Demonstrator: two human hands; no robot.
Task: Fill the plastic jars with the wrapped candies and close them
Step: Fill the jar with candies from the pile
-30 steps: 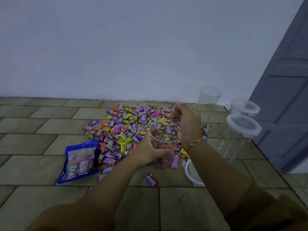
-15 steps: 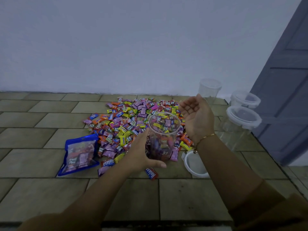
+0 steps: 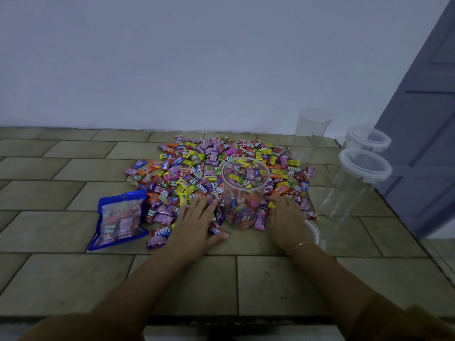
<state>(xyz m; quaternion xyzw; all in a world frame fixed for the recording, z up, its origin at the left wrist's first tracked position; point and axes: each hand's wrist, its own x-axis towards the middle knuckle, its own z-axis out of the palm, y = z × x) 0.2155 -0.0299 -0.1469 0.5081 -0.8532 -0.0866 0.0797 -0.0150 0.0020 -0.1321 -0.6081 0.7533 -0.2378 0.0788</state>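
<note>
Left hand (image 3: 197, 221): flat on the near edge of the candy pile (image 3: 211, 168), palm down, fingers straight and released, gripping nothing.
Right hand (image 3: 286, 217): flat too, just right of the jar, fingers loose over a few sweets, nothing grasped that I can see.
Loose lid (image 3: 314, 232): white ring on the tiled floor (image 3: 270, 279), half hidden behind the right wrist.
Open jar (image 3: 245, 193): standing between the two hands at the pile's near side, long axis straight up, mouth to the ceiling, sweets nearly to the rim.
Risk: both hands sit close to its base; a sweep inward for another scoop could knock it over and spill the lot.
Risk two: heaped sweets may stop the lid seating.
Blue bag (image 3: 119, 219): lying flat, left of the pile.
Spare jars (image 3: 357, 183): right and far side, two lidded and one tall one, all apparently empty.
</note>
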